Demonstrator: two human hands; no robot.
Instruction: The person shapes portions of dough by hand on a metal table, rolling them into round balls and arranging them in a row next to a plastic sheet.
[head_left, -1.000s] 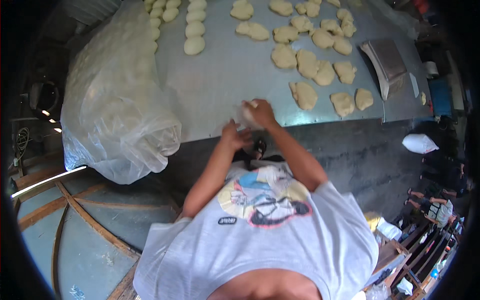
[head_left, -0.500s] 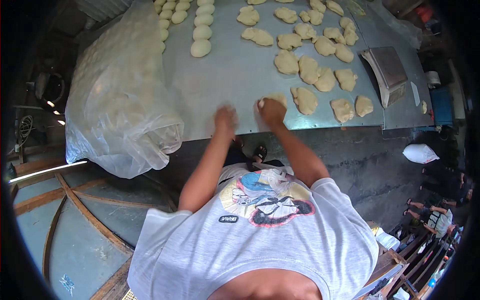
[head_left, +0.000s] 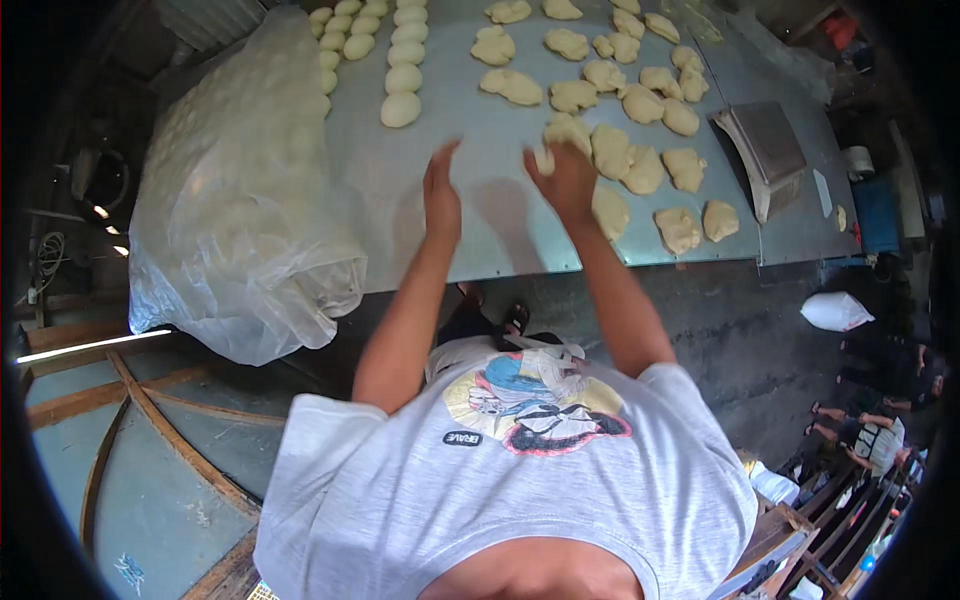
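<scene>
My left hand (head_left: 442,195) is raised above the metal table's near part, fingers stretched out and nothing in it. To its right, my right hand (head_left: 568,182) has its thumb apart from its fingers, with a pale piece of dough (head_left: 545,160) showing between them. The hand hides most of that piece. Just beyond my right fingertips lies another rough dough lump (head_left: 567,131). Several uneven lumps (head_left: 611,152) spread over the right half of the table. Smooth round dough balls (head_left: 401,110) stand in rows at the far left-centre.
Clear plastic sheeting (head_left: 245,210) covers the left end of the metal table (head_left: 480,255), over many pale round shapes. A scale (head_left: 765,150) stands on the right side. A white sack (head_left: 837,311) lies on the floor at right. Another person (head_left: 880,445) is at the far right.
Both hands have moved farther from me over the table. My left hand's fingers have straightened. My right hand has gone from a fist to a looser grip, and the dough beside it has left its spot.
</scene>
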